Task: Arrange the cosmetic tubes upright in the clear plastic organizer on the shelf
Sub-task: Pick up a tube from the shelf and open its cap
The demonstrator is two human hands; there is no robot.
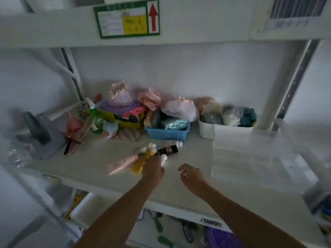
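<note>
Several cosmetic tubes lie in a loose pile on the white shelf (pixel 93 169): a pink tube (pixel 121 162), a yellow tube (pixel 141 161), a black tube (pixel 169 149) and a white-capped one (pixel 172 143) behind. My left hand (pixel 153 168) rests on the pile, its fingers closed around the yellow tube's end. Just to the right, my right hand (pixel 190 173) hovers above the shelf, fingers loosely curled and holding nothing. The clear plastic organizer (pixel 250 156) stands at the right of the shelf, blurred; its compartments look bare.
Along the back wall stand a blue basket (pixel 168 134), a white bin (pixel 207 130) of cloths, bagged items, a green spray bottle (pixel 95 120) and a grey holder (pixel 44 136) at the left. A lower shelf with clutter shows below.
</note>
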